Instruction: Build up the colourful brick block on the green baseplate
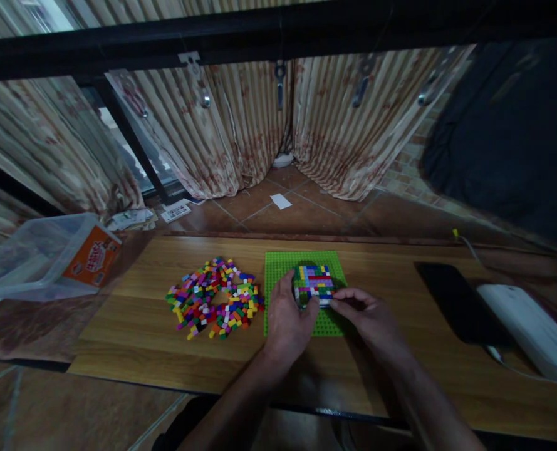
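A green studded baseplate point(273, 263) lies on the wooden table, with a low multicoloured structure of toy bricks point(316, 279) on it. My left hand point(287, 318) curls round the structure's left side, fingers at its far left corner and thumb against its near edge. At the near right corner, my right hand point(368, 317) has thumb and index finger pinched together, touching the structure; whatever is between the fingertips is too small to make out. To the left of the baseplate, a loose pile of small bricks point(198, 299) in many colours spreads over the wood.
A clear plastic bin point(38, 250) with an orange label stands left of the table point(165, 366). On the right lie a black phone point(461, 300) and a white device point(527, 326), with a cable beside them. Curtains point(240, 125) hang beyond the table.
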`<action>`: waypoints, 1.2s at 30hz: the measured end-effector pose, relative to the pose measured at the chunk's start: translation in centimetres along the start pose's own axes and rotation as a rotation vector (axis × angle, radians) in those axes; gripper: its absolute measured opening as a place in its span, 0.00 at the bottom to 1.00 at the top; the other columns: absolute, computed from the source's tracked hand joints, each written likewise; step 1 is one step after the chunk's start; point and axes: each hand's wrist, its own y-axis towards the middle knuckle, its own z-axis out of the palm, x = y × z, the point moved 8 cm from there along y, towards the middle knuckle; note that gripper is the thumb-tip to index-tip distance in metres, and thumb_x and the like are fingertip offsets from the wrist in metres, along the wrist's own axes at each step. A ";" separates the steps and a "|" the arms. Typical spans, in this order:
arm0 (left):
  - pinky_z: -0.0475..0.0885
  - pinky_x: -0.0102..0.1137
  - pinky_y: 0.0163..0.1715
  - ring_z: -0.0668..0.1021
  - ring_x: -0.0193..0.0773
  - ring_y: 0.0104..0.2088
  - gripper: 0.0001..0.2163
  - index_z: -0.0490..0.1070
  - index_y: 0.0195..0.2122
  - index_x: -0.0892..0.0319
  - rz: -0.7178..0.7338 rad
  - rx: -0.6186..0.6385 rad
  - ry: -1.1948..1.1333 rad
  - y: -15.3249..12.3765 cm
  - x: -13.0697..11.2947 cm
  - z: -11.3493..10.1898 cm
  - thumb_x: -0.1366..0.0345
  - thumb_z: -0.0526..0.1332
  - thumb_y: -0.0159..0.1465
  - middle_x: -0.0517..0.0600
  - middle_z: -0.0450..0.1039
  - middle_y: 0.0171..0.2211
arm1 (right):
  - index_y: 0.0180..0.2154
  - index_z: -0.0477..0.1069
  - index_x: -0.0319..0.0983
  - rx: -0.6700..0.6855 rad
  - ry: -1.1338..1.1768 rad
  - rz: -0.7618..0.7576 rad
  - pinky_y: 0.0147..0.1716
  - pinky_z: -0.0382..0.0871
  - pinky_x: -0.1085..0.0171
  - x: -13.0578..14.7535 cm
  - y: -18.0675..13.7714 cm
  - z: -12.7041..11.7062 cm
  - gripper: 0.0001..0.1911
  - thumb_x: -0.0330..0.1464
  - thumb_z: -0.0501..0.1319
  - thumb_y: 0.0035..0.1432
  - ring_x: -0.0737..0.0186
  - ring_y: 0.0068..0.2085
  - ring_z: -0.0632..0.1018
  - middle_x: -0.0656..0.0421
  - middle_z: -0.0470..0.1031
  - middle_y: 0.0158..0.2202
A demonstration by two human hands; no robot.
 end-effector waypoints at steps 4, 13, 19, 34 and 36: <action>0.64 0.41 0.59 0.70 0.46 0.58 0.26 0.61 0.60 0.61 -0.017 0.044 -0.037 0.0 0.2 0.1 0.61 0.59 0.60 0.58 0.68 0.58 | 0.32 0.78 0.40 -0.067 0.020 0.020 0.31 0.69 0.63 -0.1 0.2 -1.2 0.16 0.45 0.69 0.45 0.62 0.29 0.74 0.58 0.77 0.27; 0.63 0.41 0.60 0.70 0.47 0.58 0.28 0.59 0.62 0.63 -0.019 0.050 -0.003 -0.2 0.4 0.3 0.62 0.59 0.60 0.59 0.67 0.58 | 0.38 0.78 0.40 -0.046 -0.146 0.084 0.37 0.73 0.58 -0.2 -0.5 -0.6 0.18 0.44 0.66 0.48 0.54 0.36 0.80 0.56 0.81 0.34; 0.63 0.40 0.60 0.70 0.48 0.58 0.27 0.59 0.62 0.62 -0.016 0.047 -0.025 -0.4 0.1 0.1 0.62 0.58 0.61 0.59 0.68 0.58 | 0.37 0.78 0.40 -0.078 -0.202 0.073 0.34 0.74 0.58 -0.6 -0.2 -1.2 0.19 0.44 0.66 0.46 0.55 0.33 0.81 0.56 0.81 0.32; 0.74 0.37 0.45 0.79 0.40 0.41 0.13 0.72 0.47 0.59 0.007 -0.087 -0.213 1.5 2.0 -5.9 0.66 0.56 0.63 0.54 0.77 0.42 | 0.36 0.76 0.40 -0.390 -0.385 -0.212 0.47 0.71 0.54 3.8 -3.5 0.6 0.17 0.46 0.62 0.53 0.50 0.43 0.79 0.52 0.79 0.40; 0.74 0.35 0.44 0.79 0.40 0.41 0.11 0.73 0.45 0.58 0.038 -0.104 -0.215 1.8 2.1 -7.1 0.67 0.55 0.64 0.53 0.78 0.42 | 0.36 0.77 0.41 -0.382 -0.394 -0.248 0.46 0.72 0.55 3.7 -3.6 1.2 0.17 0.47 0.62 0.53 0.51 0.41 0.79 0.53 0.79 0.39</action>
